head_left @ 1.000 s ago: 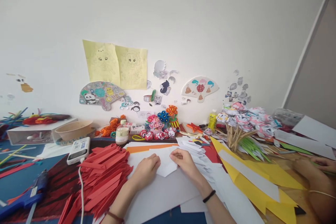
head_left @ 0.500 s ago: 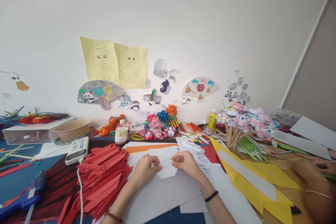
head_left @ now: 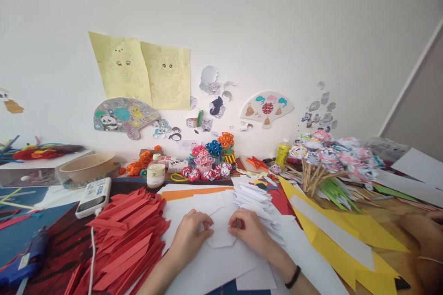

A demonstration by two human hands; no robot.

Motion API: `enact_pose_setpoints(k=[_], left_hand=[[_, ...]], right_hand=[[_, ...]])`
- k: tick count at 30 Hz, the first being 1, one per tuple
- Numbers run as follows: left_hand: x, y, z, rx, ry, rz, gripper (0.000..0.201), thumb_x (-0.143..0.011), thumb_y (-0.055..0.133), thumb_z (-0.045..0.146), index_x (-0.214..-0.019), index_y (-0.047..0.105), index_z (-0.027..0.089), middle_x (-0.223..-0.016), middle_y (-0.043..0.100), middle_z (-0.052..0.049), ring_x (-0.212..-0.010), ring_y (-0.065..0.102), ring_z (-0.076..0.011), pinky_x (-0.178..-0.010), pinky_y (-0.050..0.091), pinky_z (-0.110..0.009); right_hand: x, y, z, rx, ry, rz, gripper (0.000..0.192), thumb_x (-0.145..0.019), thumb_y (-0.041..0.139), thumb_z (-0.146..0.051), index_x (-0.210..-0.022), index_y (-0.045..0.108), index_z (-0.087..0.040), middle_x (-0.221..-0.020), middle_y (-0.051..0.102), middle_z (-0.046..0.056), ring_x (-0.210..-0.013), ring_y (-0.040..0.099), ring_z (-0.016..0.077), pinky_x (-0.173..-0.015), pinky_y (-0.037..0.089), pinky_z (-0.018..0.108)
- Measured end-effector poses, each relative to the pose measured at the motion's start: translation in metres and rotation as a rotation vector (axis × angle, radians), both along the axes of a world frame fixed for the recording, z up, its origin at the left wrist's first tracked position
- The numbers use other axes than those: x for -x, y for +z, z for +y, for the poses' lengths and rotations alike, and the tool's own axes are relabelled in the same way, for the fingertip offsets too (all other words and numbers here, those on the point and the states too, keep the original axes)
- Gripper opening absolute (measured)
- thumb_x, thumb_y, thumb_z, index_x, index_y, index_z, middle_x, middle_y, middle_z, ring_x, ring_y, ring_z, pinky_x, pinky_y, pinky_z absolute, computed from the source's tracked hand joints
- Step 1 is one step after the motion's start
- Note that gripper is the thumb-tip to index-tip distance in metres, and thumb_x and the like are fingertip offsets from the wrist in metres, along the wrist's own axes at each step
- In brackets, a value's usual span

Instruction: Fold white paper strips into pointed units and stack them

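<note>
My left hand (head_left: 189,236) and my right hand (head_left: 249,229) both press on a small folded white paper piece (head_left: 220,235) that lies on larger white sheets (head_left: 221,265) in front of me. Each hand pinches one side of the piece, fingers curled over its edges. A stack of folded white paper pieces (head_left: 256,200) sits just beyond my right hand. To the left of my left hand lies a big pile of folded red paper strips (head_left: 128,235).
Yellow sheets (head_left: 349,235) and paper flowers on sticks (head_left: 328,161) lie to the right, where another person's hand (head_left: 424,230) rests. A small bottle (head_left: 155,173), a power bank (head_left: 93,197), a bowl (head_left: 88,167) and a blue glue gun (head_left: 20,265) are on the left.
The view has shifted slightly, so things sit lower and further left. My hands stay on the white piece and have drawn closer to me, folding it tighter.
</note>
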State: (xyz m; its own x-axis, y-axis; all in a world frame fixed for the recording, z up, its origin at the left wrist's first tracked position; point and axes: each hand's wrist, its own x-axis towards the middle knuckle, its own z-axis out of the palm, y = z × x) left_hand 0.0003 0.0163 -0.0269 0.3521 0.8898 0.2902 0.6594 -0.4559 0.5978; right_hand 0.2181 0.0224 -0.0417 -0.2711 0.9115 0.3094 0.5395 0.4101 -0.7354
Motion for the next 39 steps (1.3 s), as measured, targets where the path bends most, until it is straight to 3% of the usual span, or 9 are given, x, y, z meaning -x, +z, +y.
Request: enact_pose_setpoints(k=[10,19,26,29,34,39], left_hand=[[-0.001,-0.008,0.0,-0.094,-0.035,0.047,0.009,-0.079,0.056,0.014,-0.075,0.059,0.021,-0.076,0.064,0.0,-0.078,0.052,-0.0194,-0.07,0.038,-0.031],[-0.001,-0.008,-0.002,-0.178,-0.059,0.125,0.011,-0.084,0.053,0.013,-0.082,0.06,0.021,-0.084,0.064,-0.002,-0.081,0.052,-0.0202,-0.071,0.036,-0.033],[0.0,-0.012,-0.002,-0.174,-0.07,0.076,0.013,-0.086,0.051,0.017,-0.084,0.063,0.021,-0.081,0.065,-0.003,-0.08,0.053,-0.0197,-0.07,0.039,-0.032],[0.0,-0.012,-0.002,-0.17,-0.091,0.048,0.016,-0.087,0.05,0.018,-0.092,0.065,0.022,-0.083,0.066,-0.004,-0.081,0.054,-0.0198,-0.073,0.04,-0.033],[-0.001,-0.011,-0.003,-0.147,-0.07,0.039,0.014,-0.087,0.051,0.02,-0.082,0.064,0.021,-0.08,0.066,-0.003,-0.079,0.055,-0.0193,-0.073,0.041,-0.033],[-0.001,-0.01,-0.003,-0.165,-0.086,0.032,0.015,-0.087,0.05,0.019,-0.084,0.065,0.021,-0.083,0.066,-0.004,-0.081,0.055,-0.0201,-0.074,0.042,-0.033]], right_hand=[[-0.002,-0.003,0.002,0.023,0.009,0.017,0.008,-0.069,0.068,-0.013,-0.075,0.069,-0.019,-0.069,0.061,0.0,-0.061,0.054,0.0139,-0.057,0.041,0.024],[-0.003,0.0,-0.001,0.034,0.018,-0.003,0.02,-0.065,0.068,-0.008,-0.08,0.073,-0.021,-0.073,0.065,0.001,-0.065,0.057,0.0151,-0.058,0.043,0.024],[-0.003,0.001,-0.001,0.036,0.013,-0.013,0.014,-0.069,0.069,-0.016,-0.079,0.076,-0.024,-0.074,0.07,0.003,-0.065,0.059,0.0178,-0.058,0.044,0.027],[-0.001,0.002,-0.003,-0.002,-0.002,-0.04,0.012,-0.07,0.069,-0.015,-0.076,0.075,-0.024,-0.074,0.071,0.002,-0.066,0.059,0.0181,-0.06,0.044,0.028],[0.002,0.003,-0.008,-0.097,-0.009,-0.098,0.011,-0.074,0.067,-0.013,-0.075,0.073,-0.022,-0.074,0.07,0.002,-0.068,0.058,0.0184,-0.062,0.044,0.028],[0.0,0.004,-0.01,-0.165,0.024,-0.142,0.013,-0.078,0.065,-0.012,-0.081,0.072,-0.023,-0.08,0.071,0.001,-0.077,0.06,0.0192,-0.069,0.043,0.029]])
